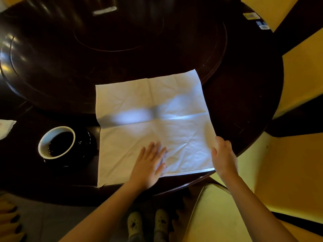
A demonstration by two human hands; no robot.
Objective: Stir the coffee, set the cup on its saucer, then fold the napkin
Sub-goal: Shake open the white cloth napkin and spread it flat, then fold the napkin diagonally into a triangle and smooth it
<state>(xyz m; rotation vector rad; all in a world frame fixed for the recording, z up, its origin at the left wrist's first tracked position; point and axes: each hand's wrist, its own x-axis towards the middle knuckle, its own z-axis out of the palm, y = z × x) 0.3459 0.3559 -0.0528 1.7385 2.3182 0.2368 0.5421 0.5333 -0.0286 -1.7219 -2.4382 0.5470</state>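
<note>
While left hand presses napkin, spread flat

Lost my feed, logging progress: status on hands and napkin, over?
Left hand flat on napkin, right hand pinches its right edge. Napkin spread open, unfolded. Cup on saucer beside it, clear.

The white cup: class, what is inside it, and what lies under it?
Inside the cup is dark coffee, below the rim; no spoon shows. Under it sits a dark saucer, whose middle the cup hides.
</note>
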